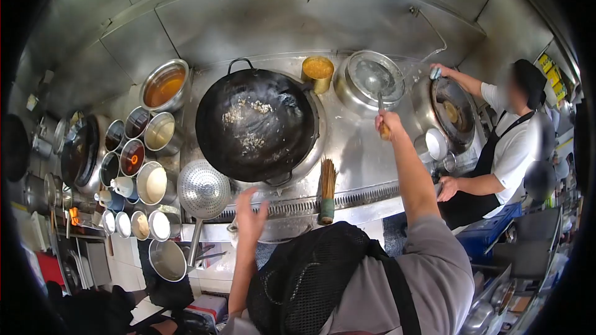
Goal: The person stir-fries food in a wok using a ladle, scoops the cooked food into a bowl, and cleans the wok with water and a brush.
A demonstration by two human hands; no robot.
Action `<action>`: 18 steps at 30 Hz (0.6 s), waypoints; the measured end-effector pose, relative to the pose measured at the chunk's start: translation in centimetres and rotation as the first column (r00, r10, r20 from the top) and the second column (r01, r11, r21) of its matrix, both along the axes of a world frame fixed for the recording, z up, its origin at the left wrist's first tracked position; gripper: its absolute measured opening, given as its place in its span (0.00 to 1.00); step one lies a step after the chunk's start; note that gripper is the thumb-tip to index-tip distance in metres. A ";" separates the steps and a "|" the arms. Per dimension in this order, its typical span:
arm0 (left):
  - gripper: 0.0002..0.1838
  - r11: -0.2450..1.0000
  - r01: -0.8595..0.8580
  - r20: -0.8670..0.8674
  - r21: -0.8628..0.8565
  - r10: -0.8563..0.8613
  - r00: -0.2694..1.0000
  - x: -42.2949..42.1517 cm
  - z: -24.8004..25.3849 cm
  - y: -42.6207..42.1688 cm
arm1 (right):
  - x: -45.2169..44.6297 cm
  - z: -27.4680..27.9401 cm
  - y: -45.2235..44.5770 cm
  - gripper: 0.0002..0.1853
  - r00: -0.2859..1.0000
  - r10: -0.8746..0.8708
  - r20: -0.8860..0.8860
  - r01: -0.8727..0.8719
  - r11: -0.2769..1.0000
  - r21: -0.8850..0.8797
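Observation:
My right hand (389,123) grips the wooden handle of a ladle (381,98). The ladle's bowl rests in a steel pot (341,96) of cloudy liquid at the back of the range. My left hand (250,217) is slightly blurred, with fingers apart and nothing in it, just in front of the wok's near handle. A large black wok (214,136) sits on the burner with small pale bits scattered inside and faint vapour over it. Left of that hand lies a perforated skimmer (203,189), its handle pointing toward me.
A bamboo brush (328,192) stands near the front edge. Behind the wok is a tin of orange liquid (318,68). Sauce containers (156,181) and a bowl of amber liquid (164,85) crowd the left. A co-worker (496,149) stands at another wok (453,108) on the right.

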State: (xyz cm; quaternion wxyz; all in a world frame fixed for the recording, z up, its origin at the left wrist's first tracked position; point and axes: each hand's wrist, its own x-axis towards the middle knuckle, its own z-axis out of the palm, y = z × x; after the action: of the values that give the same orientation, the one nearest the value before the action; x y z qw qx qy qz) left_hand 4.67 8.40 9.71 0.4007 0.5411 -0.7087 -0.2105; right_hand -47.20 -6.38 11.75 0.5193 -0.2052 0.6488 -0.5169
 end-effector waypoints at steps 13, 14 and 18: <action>0.14 0.998 0.015 0.491 0.056 -0.041 0.870 -8.6 -4.3 -4.3 | 4.5 7.3 -2.8 0.08 0.991 0.125 -0.044 -0.132 0.966 -0.221; 0.14 0.996 -0.015 0.504 0.090 -0.033 0.863 -8.7 -4.4 -4.3 | 4.8 7.2 -2.8 0.08 0.971 0.102 -0.217 -0.148 0.967 -0.208; 0.11 0.997 -0.048 0.484 0.067 0.010 0.875 -8.2 -3.6 -3.5 | 3.8 5.3 -0.1 0.20 0.825 0.006 -0.566 -0.099 0.986 -0.133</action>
State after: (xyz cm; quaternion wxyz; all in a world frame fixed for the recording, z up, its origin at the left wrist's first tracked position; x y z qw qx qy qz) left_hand -3.53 4.86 6.14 0.1929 0.6022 -0.7695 -0.0900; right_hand -43.38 -6.50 17.09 0.3011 -0.4064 0.7245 -0.4683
